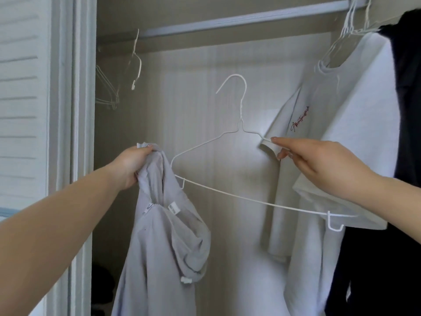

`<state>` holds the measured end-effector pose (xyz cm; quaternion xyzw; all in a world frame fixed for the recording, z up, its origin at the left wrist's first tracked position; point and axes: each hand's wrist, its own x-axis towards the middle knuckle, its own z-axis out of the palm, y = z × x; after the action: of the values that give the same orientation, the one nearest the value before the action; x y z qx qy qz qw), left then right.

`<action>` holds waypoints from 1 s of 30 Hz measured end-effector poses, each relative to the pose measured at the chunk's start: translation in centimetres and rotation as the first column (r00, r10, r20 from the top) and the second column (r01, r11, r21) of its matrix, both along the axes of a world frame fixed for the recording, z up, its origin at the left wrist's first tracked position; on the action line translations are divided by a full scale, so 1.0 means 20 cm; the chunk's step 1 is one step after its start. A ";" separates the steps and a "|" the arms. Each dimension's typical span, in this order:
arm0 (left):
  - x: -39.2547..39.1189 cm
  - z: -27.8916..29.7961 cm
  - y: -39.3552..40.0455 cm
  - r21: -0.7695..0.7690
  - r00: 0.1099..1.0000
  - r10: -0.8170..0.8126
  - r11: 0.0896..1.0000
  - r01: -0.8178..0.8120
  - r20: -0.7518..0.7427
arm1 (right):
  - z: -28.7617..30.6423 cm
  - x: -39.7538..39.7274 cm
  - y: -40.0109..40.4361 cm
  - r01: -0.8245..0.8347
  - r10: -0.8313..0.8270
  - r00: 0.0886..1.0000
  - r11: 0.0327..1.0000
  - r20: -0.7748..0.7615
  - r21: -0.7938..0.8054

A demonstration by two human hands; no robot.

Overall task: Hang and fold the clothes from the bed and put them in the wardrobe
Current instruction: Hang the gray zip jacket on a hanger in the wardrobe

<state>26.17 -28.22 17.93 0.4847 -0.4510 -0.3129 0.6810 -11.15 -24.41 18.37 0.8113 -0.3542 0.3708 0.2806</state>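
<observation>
Before wardrobe rail point(227, 20): left hand point(132, 165) grips grey hoodie point(164, 236), right hand point(319, 163) pinches hanger point(227, 195) (white wire)

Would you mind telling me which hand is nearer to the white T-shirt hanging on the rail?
Right. The right hand pinches the wire hanger directly in front of the white T-shirt. The left hand grips the grey hoodie, well off to the T-shirt's left.

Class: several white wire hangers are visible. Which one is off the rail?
The hanger pinched by the right hand; the others hook over the rail.
</observation>
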 end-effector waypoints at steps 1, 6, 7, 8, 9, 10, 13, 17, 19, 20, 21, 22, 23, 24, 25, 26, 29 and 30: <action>0.01 -0.01 0.00 0.002 1.000 0.017 1.000 -0.017 0.011 | 0.00 -0.01 0.01 -0.002 0.002 1.000 1.000 -0.008 -0.007; -0.04 -0.02 -0.03 -0.008 0.988 0.063 0.998 -0.063 0.138 | 0.02 -0.01 0.05 -0.049 0.048 0.998 0.998 -0.043 -0.031; -0.06 -0.02 -0.02 -0.004 0.987 0.055 0.999 -0.055 0.148 | 0.02 -0.01 0.05 -0.053 0.052 0.998 0.998 -0.046 -0.028; -0.08 -0.02 -0.02 -0.004 0.988 0.033 0.999 -0.032 0.153 | 0.02 0.00 0.05 -0.056 0.054 0.997 0.998 -0.054 -0.025; -0.10 -0.02 -0.02 -0.010 0.987 0.005 1.000 -0.003 0.158 | 0.02 0.00 0.05 -0.058 0.057 0.996 0.998 -0.064 -0.020; -0.12 -0.02 -0.01 -0.019 0.986 -0.022 0.999 0.026 0.168 | 0.02 0.00 0.05 -0.060 0.059 0.996 0.998 -0.073 -0.011; -0.19 -0.01 0.00 -0.041 0.974 -0.083 0.995 0.094 0.210 | 0.01 0.02 0.04 -0.053 0.054 0.995 0.998 -0.082 0.018; -0.29 0.02 0.04 -0.061 0.965 -0.170 0.981 0.185 0.199 | -0.01 0.04 0.00 -0.042 0.044 0.993 0.999 -0.108 0.028; -0.35 0.03 0.06 -0.082 0.954 -0.227 0.966 0.246 0.198 | -0.03 0.06 -0.02 -0.034 0.038 0.990 0.999 -0.139 0.030; -0.39 0.03 0.07 -0.097 0.946 -0.253 0.956 0.277 0.203 | -0.04 0.08 -0.04 -0.025 0.029 0.987 0.999 -0.156 0.030; -0.42 0.04 0.08 -0.113 0.939 -0.273 0.947 0.300 0.208 | -0.05 0.10 -0.05 -0.018 0.023 0.984 0.999 -0.176 0.030; -0.45 0.04 0.08 -0.126 0.936 -0.279 0.943 0.310 0.213 | -0.07 0.12 -0.06 -0.012 0.018 0.981 0.999 -0.193 0.033; -0.48 0.04 0.08 -0.133 0.938 -0.268 0.944 0.301 0.220 | -0.09 0.15 -0.08 -0.011 0.018 0.978 0.999 -0.207 0.037; -0.51 0.04 0.08 -0.139 0.944 -0.243 0.951 0.278 0.224 | -0.11 0.16 -0.10 -0.014 0.022 0.975 0.999 -0.220 0.036; -0.52 0.04 0.08 -0.150 0.952 -0.212 0.957 0.247 0.220 | -0.13 0.18 -0.11 -0.020 0.028 0.974 0.999 -0.224 0.037; -0.53 0.04 0.08 -0.167 0.960 -0.181 0.961 0.219 0.215 | -0.14 0.20 -0.13 -0.028 0.037 0.974 0.999 -0.224 0.040; -0.53 0.02 0.05 -0.225 0.969 -0.057 0.968 0.113 0.239 | -0.17 0.24 -0.15 -0.042 0.004 0.955 0.991 -0.296 -0.124; -0.52 0.02 0.04 -0.234 0.966 -0.017 0.969 0.079 0.257 | -0.18 0.25 -0.16 -0.052 -0.057 0.942 0.949 -0.331 -0.310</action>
<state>15.70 -27.33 18.25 0.4229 -0.5805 -0.2076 0.6642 -6.07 -27.55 14.85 0.8069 -0.2386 0.2786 0.4629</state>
